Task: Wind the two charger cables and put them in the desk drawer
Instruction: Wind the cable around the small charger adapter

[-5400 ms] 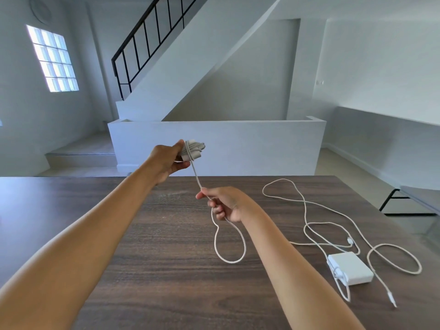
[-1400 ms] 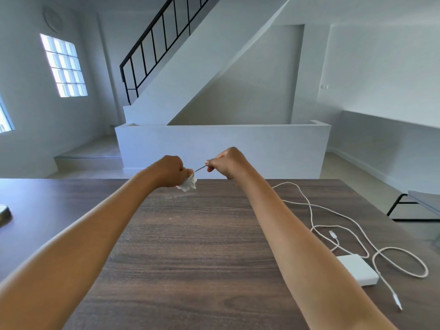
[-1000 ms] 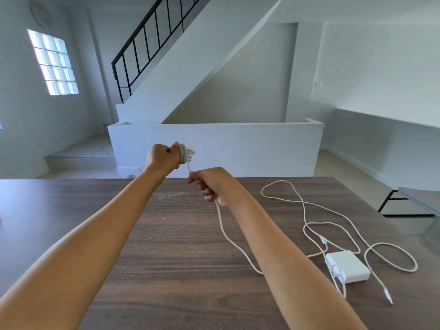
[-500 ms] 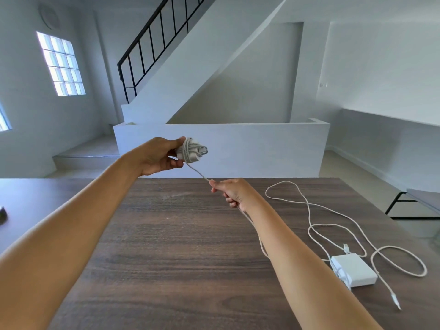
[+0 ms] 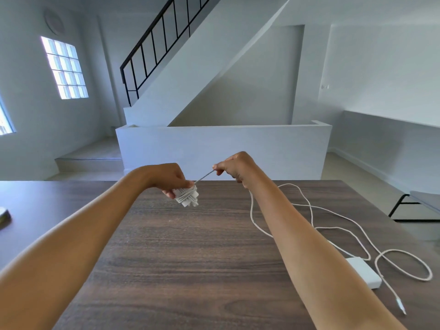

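White walls, a staircase [image 5: 209, 55] with a black railing [image 5: 154, 44] and a glass-block window [image 5: 64, 67] stand behind a dark wood-grain desk [image 5: 190, 258]. Above the far part of the desk, the left hand [image 5: 170, 178] grips a bundle of wound white cable [image 5: 187, 197], fingers curled round its upper part, so that the coils stick out below the fingers. From the bundle a short taut stretch of the same cable runs up and to the right into the right hand [image 5: 234, 166], which pinches it between thumb and fingertips (the other fingers are curled in). The two hands are near each other but apart, the right one a little higher. Below the right-hand pinch the loose cable drops along the forearm and passes behind it, down to the desk.

To the right of that grip and nearer the person lies the second charger [image 5: 364, 272], a white block partly hidden by the right forearm, with its own cord [image 5: 404, 265] sprawled in loose loops on the desk and a plug [image 5: 400, 308] at its free end. Far to the left of the left-hand grip, a small dark object [image 5: 4, 216] sits at the desk's edge, too cut off to identify.
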{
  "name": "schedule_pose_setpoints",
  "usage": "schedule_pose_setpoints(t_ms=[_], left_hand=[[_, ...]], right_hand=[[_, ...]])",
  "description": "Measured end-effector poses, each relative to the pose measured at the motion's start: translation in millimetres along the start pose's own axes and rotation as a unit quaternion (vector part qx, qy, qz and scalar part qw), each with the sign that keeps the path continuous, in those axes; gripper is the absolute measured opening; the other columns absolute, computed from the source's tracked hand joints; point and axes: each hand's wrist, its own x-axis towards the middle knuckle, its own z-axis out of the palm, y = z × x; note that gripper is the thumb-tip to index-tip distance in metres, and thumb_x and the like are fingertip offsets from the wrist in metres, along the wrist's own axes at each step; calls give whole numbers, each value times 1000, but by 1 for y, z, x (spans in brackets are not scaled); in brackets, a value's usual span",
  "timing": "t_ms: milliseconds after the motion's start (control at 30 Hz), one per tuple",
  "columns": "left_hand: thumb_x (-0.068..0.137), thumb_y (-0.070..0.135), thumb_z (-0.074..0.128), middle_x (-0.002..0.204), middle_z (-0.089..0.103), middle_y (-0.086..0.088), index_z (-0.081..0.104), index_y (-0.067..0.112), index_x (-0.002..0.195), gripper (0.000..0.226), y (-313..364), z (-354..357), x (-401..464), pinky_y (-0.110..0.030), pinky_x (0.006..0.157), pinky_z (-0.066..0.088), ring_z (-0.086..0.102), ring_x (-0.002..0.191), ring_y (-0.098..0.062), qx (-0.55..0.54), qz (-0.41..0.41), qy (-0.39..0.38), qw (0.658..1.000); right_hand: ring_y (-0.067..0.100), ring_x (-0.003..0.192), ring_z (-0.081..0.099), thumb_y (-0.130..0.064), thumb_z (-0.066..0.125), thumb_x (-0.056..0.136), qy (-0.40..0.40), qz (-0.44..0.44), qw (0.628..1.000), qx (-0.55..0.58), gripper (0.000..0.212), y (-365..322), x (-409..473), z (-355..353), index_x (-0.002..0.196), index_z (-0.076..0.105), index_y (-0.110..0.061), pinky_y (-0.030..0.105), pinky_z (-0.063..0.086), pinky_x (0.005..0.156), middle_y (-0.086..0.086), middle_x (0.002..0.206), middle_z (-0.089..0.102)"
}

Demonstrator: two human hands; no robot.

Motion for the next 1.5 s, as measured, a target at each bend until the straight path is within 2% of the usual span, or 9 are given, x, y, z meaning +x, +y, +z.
schedule_pose_setpoints(t_ms=[133,300,433,667,933,1033,1167,1333,1500], left_hand=[[97,37,44,58,55,-7,54,6,59,50,-3,12,14,-24,56,37,47,52,-15,69,9,201,977],[97,37,43,59,57,-8,55,4,61,51,8,17,24,-25,54,40,52,55,-22,-109,-31,365,924],[95,34,52,70,64,-11,61,3,73,39,19,5,29,-36,76,59,65,64,-22,-401,-33,344,849],[98,23,50,82,60,-9,63,3,89,26,34,-9,6,-19,50,53,55,66,-16,-619,46,171,765],[83,40,59,75,59,-5,66,6,92,35,14,-32,-17,-15,47,46,54,54,-12,-501,101,37,859],[68,48,65,79,67,-7,73,5,88,48,8,-35,-22,-18,58,54,57,58,-12,-373,97,-31,922],[81,42,59,78,68,-9,74,2,89,43,6,-26,-18,-20,57,49,55,59,-13,-252,72,-83,961],[94,40,52,65,66,-5,72,-1,86,46,8,-10,-6,-21,60,46,53,51,-10,-73,52,-1,996],[96,37,45,54,57,-2,59,8,60,49,7,2,12,-24,56,38,51,51,-14,99,42,157,982]], right_hand=[[12,51,38,-20,66,85,6,4,999,35,21,-3,-3,5,67,71,-10,22,32,49,-5,60,46],[13,47,32,-21,62,87,-23,18,994,103,23,-3,-11,18,67,69,-12,24,27,43,0,59,44],[9,42,27,-23,59,90,-94,59,979,169,25,8,-14,30,69,66,-12,21,21,40,-1,56,38],[8,45,30,-32,60,92,-140,47,974,172,25,33,-8,31,77,67,-12,21,23,44,-1,57,39],[11,44,20,-31,73,83,-50,69,987,138,26,58,7,16,68,67,-11,22,18,43,-10,33,34],[12,44,20,-29,76,80,-14,64,990,122,25,51,13,6,71,70,-7,22,19,42,-5,46,35],[11,45,32,-29,75,81,21,17,998,54,28,24,17,-5,90,76,-2,20,28,46,-3,63,50],[9,48,36,-28,71,84,21,-14,1000,-6,26,-3,13,-2,91,77,-4,20,35,55,-1,76,59],[9,50,37,-22,64,89,29,-21,999,11,21,-12,2,8,89,76,-5,23,37,56,-1,69,55]])
